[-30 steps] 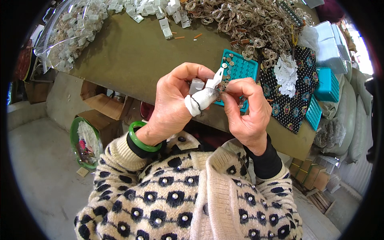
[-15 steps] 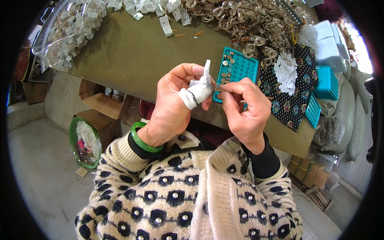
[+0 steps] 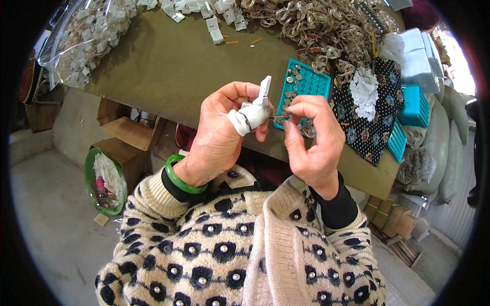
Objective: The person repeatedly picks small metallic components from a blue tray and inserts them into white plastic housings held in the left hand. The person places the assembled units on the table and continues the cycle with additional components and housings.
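Where right fingers [image 3: 314, 106] overlap, the teal tray [image 3: 315, 81] is hidden

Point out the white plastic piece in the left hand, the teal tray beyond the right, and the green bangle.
White plastic piece [image 3: 265, 87], head view: its projecting flap.
Teal tray [image 3: 316, 85], head view: bare dimpled surface, right side.
Green bangle [image 3: 177, 181], head view: band's lower-left curve.

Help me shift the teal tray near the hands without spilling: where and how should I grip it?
Probably the far rim of the teal tray, from its far side, kept level: the tray appears to lie flat, small round discs sit along its left, and the right hand covers part of its near end.
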The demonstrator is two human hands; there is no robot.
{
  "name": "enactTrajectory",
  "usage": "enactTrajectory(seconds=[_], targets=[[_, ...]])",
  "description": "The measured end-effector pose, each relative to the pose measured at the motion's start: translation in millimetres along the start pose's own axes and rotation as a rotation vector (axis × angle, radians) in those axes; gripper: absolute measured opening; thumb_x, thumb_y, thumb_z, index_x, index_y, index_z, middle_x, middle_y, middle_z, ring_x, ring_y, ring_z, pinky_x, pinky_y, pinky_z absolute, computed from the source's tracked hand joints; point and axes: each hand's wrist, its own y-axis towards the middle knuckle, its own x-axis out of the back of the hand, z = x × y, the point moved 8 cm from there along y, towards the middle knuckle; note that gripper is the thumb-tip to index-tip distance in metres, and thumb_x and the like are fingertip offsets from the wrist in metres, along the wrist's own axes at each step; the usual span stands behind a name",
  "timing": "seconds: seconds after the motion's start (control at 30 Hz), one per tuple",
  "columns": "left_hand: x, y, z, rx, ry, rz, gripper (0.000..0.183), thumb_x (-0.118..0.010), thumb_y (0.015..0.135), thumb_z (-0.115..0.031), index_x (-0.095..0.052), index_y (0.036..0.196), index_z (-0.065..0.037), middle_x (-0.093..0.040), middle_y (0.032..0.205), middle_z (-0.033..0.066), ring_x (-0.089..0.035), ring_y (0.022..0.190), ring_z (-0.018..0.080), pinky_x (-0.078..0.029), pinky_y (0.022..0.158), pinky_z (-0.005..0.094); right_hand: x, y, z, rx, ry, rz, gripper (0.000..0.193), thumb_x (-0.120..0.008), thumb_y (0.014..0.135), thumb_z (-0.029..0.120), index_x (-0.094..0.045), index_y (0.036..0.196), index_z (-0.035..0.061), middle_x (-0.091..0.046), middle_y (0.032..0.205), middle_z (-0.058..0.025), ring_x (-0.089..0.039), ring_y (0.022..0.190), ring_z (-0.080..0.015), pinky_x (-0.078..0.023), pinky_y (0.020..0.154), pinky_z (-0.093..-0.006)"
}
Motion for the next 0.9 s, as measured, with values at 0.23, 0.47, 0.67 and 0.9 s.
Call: enactTrajectory(seconds=[0.23,0.47,0.67,0.9], targets=[[0.9,0.4,-1.3,0.044,-0.185,0.026,0.026,-0.069,0.088,-0.005,-0.062,0.112,0.002,-0.069,0.101,0.0149,-0.070,0.080,0.0193,-0.061,0.074,0.0326,1.7,2.4,-2.8,-0.012,0.089,-0.025,0.014,-0.068,0.082,-0.008,-0.063,0.093,-0.0001,-0.064,0.087,-0.0102,-0.063,0.074,-0.0188,-0.051,0.067,-0.0275],[-3.7,2.5,3.3,0.025,-0.195,0.141,0.031,-0.067,0.090,-0.009,-0.062,0.119,-0.001,-0.068,0.109,0.0167,-0.070,0.095,0.0249,-0.060,0.083,0.0375,-8.0,-9.1,-29.0,-0.445,0.573,-0.016,0.010,-0.064,0.092,0.000,-0.060,0.100,-0.0014,-0.062,0.088,0.0005,-0.056,0.074,-0.0019,-0.046,0.066,-0.0167],[0.3,4.7,6.9,-0.029,-0.107,0.100,0.029,-0.066,0.090,-0.006,-0.062,0.118,-0.001,-0.068,0.106,0.0161,-0.070,0.091,0.0249,-0.060,0.082,0.0379,-10.2,-8.9,-35.1,-0.507,0.741,-0.005,0.006,-0.062,0.092,0.001,-0.059,0.097,-0.0009,-0.062,0.086,-0.0008,-0.053,0.068,-0.0024,-0.043,0.060,-0.0168],[-6.6,3.6,1.3,-0.134,0.028,0.098,0.027,-0.070,0.085,-0.004,-0.065,0.112,0.000,-0.068,0.104,0.0150,-0.069,0.088,0.0219,-0.059,0.077,0.0338,-11.1,-12.4,-36.6,-0.638,0.832,-0.002,0.008,-0.061,0.092,0.001,-0.060,0.098,-0.0026,-0.061,0.080,-0.0052,-0.048,0.059,-0.0078,-0.044,0.057,-0.0253]])
